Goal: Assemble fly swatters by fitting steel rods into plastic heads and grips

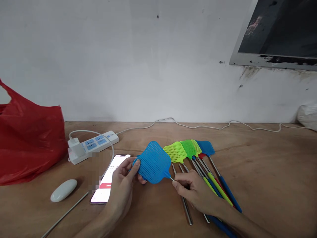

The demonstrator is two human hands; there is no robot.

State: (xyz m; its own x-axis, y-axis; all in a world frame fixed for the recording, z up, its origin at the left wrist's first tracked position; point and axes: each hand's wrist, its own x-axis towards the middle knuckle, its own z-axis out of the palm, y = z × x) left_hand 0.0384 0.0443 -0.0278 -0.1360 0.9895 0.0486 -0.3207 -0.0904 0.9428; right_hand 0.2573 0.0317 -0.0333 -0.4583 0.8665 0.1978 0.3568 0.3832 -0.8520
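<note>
A blue fly swatter (155, 162) is held up in front of me, its perforated head tilted. My left hand (123, 180) is closed on the left edge of that head, thumb on top. With thumb and forefinger, my right hand (194, 190) pinches the thin metal rod just below the head; my palm hides part of what lies beneath. Behind and to the right, a fanned pile of fly swatters (174, 152) in yellow-green, green, red and blue lies on the table. Metal rods (187, 211) stick out under my right hand. A blue handle (221, 228) shows below my right forearm.
A lit phone (122, 160) lies beside my left hand. Further left are a power strip (109, 137) with a plugged charger, a white computer mouse (63, 190) and a red plastic bag (32, 138). A cable (198, 126) runs along the wall on the wooden table (269, 178).
</note>
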